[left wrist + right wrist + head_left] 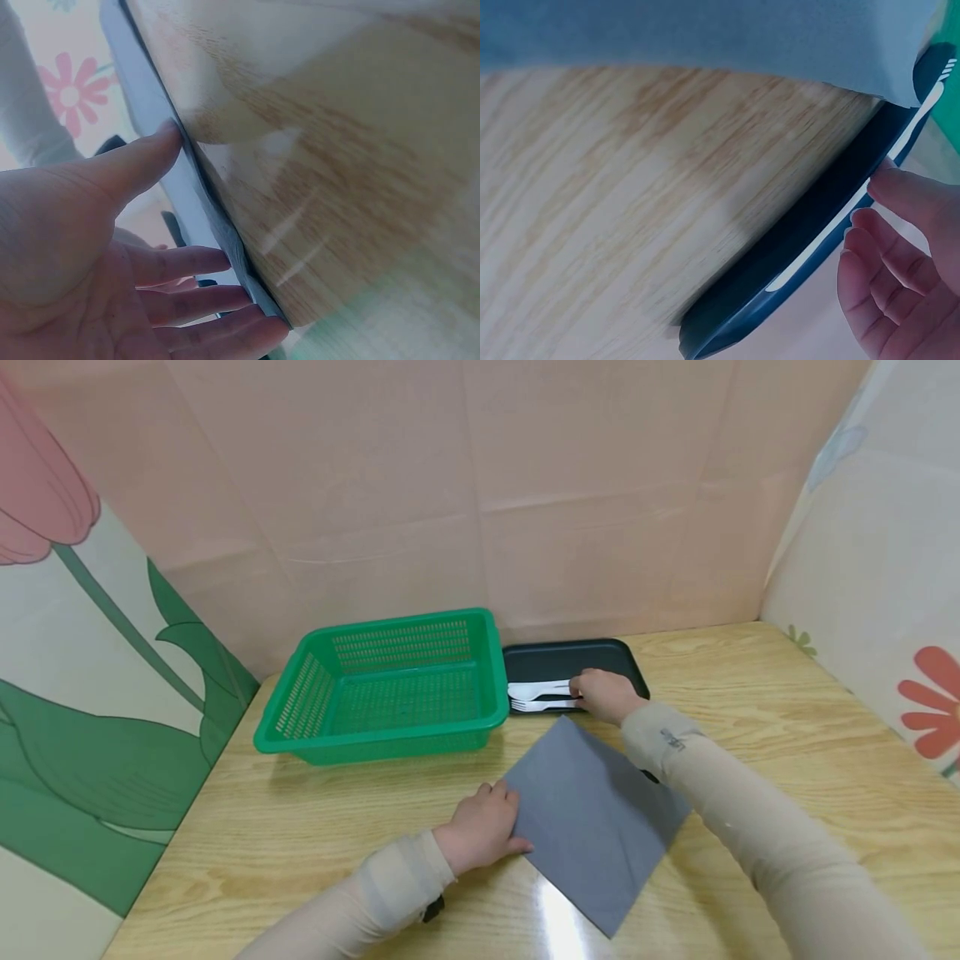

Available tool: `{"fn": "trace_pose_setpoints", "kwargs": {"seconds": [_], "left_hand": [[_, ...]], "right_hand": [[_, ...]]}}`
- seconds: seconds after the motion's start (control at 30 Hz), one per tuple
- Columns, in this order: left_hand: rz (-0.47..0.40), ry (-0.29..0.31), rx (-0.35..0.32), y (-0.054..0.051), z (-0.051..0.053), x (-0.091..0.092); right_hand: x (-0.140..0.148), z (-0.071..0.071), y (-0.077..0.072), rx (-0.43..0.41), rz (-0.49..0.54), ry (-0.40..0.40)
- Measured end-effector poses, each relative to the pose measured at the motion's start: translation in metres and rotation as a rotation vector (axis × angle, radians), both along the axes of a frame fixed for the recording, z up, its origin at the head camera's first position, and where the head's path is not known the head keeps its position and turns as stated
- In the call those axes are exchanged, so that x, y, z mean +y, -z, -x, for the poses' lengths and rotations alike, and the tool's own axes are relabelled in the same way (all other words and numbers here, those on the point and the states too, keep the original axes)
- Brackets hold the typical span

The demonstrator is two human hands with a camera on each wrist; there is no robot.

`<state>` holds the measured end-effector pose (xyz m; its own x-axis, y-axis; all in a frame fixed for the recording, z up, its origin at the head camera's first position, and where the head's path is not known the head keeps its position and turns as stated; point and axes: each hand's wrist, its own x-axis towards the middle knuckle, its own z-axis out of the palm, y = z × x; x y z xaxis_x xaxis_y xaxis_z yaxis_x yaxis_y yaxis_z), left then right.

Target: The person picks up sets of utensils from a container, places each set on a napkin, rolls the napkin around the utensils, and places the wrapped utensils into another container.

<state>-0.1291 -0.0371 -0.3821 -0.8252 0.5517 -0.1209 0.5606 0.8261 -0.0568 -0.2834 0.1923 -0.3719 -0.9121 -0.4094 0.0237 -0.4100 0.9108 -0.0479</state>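
Note:
A grey square sheet (596, 822) lies turned like a diamond on the wooden table. My left hand (483, 827) touches its left edge; in the left wrist view the thumb and fingers of that hand (112, 262) are spread along the sheet's edge (217, 217). Behind the sheet, a black tray (566, 656) holds a white spoon (528, 691) and a white fork (532, 704). My right hand (607, 693) is over the tray's front right part, at the handles. The right wrist view shows its thumb and loosely bent fingers (907, 262) beside the white fork (817, 241).
A green slotted basket (390, 747) stands left of the tray, its right side close against it. Behind them rises a pinkish covered wall (375, 485). Patterned panels with flowers stand at the left and right. A small dark item (649, 776) shows under my right forearm.

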Motion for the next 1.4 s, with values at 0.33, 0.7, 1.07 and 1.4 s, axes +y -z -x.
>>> {"fn": "trace_pose_setpoints", "kwargs": {"seconds": [0.33,0.7,1.07,1.4], "left_hand": [[-0.007,0.004,0.008,0.0,-0.001,0.0],[0.002,0.003,0.001,-0.001,-0.001,0.0],[-0.002,0.003,0.0,0.0,0.0,0.0],[-0.005,-0.002,-0.013,0.0,0.001,0.001]], "right_hand": [[0.0,0.005,0.002,-0.045,-0.014,0.008],[0.0,0.011,0.005,-0.094,-0.017,0.019],[-0.001,0.01,0.002,-0.104,-0.02,0.029],[-0.002,0.012,0.002,-0.12,-0.027,0.037]]}}
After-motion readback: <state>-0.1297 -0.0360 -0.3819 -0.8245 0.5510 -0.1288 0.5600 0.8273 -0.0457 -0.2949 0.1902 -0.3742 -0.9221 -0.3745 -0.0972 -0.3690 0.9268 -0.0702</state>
